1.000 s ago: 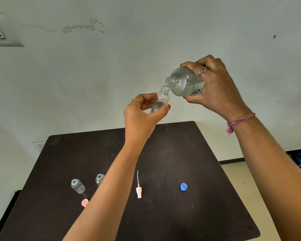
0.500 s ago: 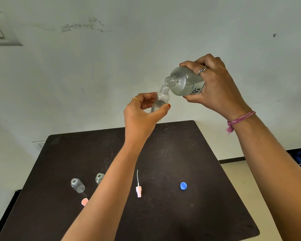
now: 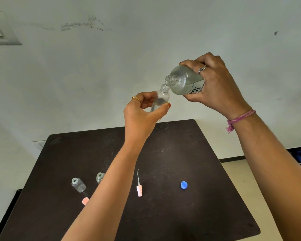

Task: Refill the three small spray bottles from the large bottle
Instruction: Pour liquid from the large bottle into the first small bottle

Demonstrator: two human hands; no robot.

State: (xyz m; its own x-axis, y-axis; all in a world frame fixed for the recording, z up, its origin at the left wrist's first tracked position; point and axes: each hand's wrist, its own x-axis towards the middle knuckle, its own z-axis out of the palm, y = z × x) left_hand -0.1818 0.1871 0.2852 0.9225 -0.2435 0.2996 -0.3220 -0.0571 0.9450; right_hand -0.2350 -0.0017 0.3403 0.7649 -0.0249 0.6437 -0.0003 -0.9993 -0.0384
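Note:
My left hand [image 3: 141,115] holds a small clear spray bottle [image 3: 161,99] upright above the dark table [image 3: 181,214], its neck open. My right hand [image 3: 217,86] grips the large clear bottle [image 3: 184,82], tilted with its open mouth right over the small bottle's neck. Some liquid shows in the small bottle. Two more small open bottles stand on the table at the left: one [image 3: 78,184] in full view, the other [image 3: 100,177] partly hidden behind my left forearm.
A pink spray head with its white tube [image 3: 139,187] lies mid-table. A blue cap [image 3: 183,185] lies to its right. A pink cap [image 3: 85,200] peeks out beside my left forearm. A pale wall rises behind the table.
Both hands and bottles stay almost still; the large bottle's mouth has stayed over the small bottle's neck.

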